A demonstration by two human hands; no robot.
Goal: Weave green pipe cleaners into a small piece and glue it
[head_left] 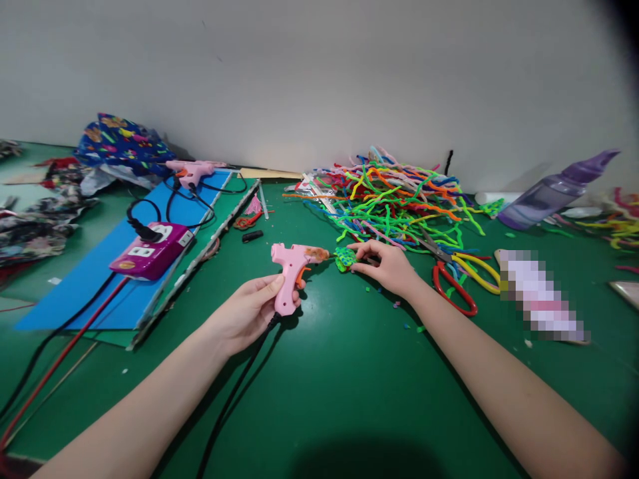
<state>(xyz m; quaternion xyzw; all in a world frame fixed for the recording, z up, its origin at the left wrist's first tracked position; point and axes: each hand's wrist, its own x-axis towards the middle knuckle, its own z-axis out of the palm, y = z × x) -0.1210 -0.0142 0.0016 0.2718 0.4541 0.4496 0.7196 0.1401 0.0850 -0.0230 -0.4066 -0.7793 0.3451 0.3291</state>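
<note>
My left hand (257, 303) is wrapped round the handle of a pink hot glue gun (289, 273) with an orange trigger. Its brown-stained nozzle points right, right up against a small green piece with blue dots (344, 258); whether they touch I cannot tell. Thumb and fingers of my right hand (382, 265) pinch that piece from its right side. What the piece is made of does not show clearly. A black cord (234, 392) runs from the gun's handle down toward the bottom of the view.
Behind my right hand lies a heap of coloured pipe cleaners (399, 193). Scissors (459, 269) with red and yellow handles rest to its right, near a blurred flat object (542, 296) and a purple bottle (549, 193). Leftward are a purple power strip (152, 253) and another pink glue gun (192, 171).
</note>
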